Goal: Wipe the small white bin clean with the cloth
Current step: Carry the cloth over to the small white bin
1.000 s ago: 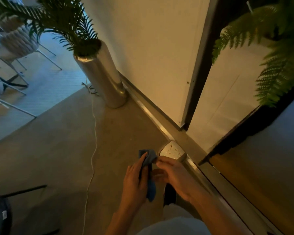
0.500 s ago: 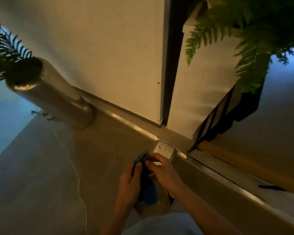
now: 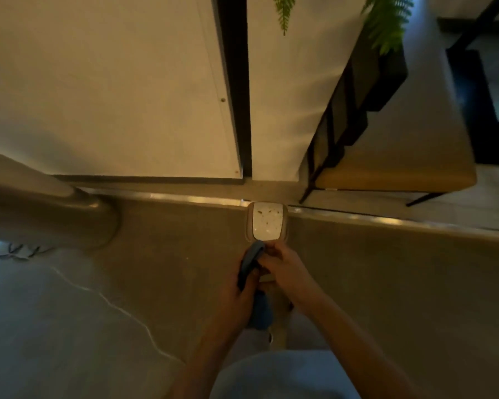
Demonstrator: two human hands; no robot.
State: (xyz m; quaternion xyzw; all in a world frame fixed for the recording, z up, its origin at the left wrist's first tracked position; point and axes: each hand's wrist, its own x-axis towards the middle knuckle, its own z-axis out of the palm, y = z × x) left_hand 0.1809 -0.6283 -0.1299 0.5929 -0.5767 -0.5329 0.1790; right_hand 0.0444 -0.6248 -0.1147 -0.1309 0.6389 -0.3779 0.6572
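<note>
The small white bin stands on the floor against the metal floor strip, seen from above, with several brown crumbs inside on its white bottom. Just in front of its near rim, both hands meet on a blue cloth. My left hand grips the cloth, which hangs down past the palm. My right hand pinches the cloth's upper part with its fingertips. Neither hand touches the bin.
A metal planter's base stands at the left with a white cable trailing over the floor. A white door and dark gap rise behind the bin. A black-framed bench with a tan seat and a fern are at the right.
The view has swung right, so the planter moved to the left edge and the bin is centred. Both hands stay together on the cloth, close to the bin's near rim.
</note>
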